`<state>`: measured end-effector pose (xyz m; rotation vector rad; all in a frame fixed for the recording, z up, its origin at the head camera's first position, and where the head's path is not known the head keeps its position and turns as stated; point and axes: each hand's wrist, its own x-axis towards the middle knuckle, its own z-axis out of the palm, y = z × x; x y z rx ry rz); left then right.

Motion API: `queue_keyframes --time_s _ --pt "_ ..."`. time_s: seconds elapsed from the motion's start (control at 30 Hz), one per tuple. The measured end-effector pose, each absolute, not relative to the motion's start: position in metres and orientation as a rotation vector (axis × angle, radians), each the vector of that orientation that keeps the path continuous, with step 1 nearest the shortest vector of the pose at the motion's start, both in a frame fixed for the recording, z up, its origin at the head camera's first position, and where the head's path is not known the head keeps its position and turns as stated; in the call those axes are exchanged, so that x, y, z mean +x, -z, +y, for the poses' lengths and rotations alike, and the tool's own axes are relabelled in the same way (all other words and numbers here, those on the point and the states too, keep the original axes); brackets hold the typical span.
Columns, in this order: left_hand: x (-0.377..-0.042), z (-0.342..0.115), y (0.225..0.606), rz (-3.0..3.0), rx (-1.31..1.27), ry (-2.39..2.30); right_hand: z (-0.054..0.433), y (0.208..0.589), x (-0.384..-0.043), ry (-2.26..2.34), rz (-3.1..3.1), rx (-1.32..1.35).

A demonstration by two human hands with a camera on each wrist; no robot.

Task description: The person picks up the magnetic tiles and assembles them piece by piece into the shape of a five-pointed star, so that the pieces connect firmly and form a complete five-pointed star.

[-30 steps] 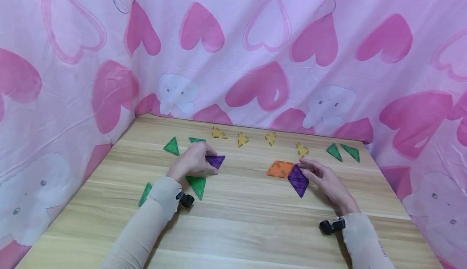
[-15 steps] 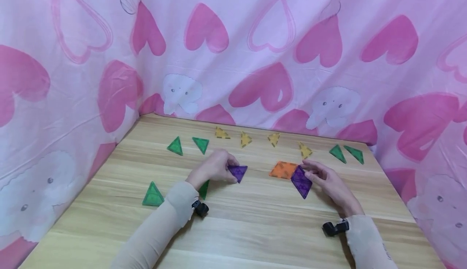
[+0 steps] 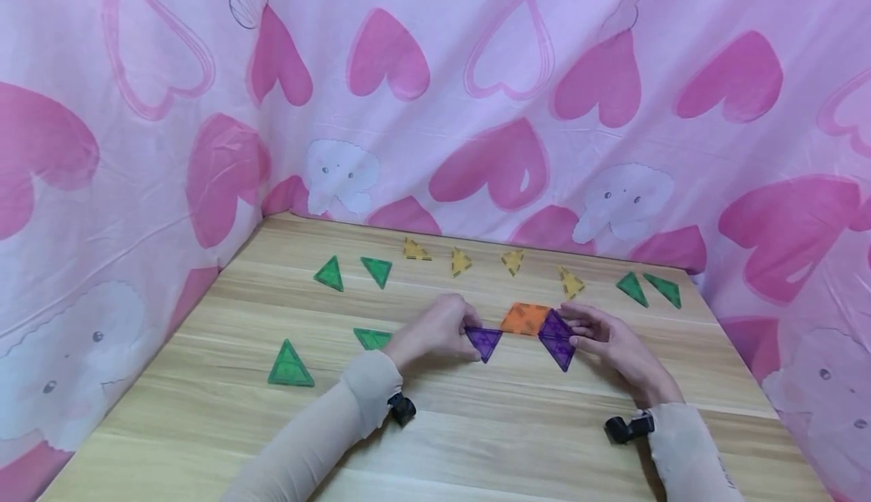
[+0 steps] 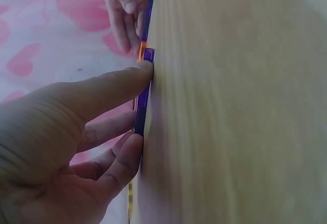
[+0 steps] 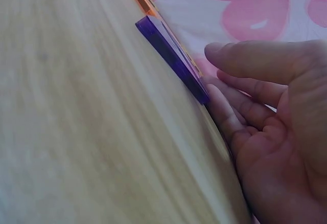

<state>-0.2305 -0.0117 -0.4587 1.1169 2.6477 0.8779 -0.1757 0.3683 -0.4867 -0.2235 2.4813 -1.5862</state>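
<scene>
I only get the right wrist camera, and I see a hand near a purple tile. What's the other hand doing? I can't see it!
Observer: The left hand is pinching another purple tile.

Operator: Ooh! Is that one touching anything else?

Observer: In the head view, its corner is right by the near left corner of the orange tile, but I can't tell if they touch.

Operator: Okay. Am I missing any colors?

Observer: Yes, green! The head view shows six green triangles.
</scene>
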Motion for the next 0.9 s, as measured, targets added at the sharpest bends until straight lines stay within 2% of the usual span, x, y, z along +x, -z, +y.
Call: queue_keyframes --time_s 0.37,0.9 --pt "-0.225 0.001 0.457 2.652 0.958 -0.911 0.356 0.486 -0.178 1.555 2.493 -0.257" --pt "-0.226 0.011 0.462 2.682 1.036 -0.907 0.339 0.487 -0.183 1.561 2.444 -0.31"
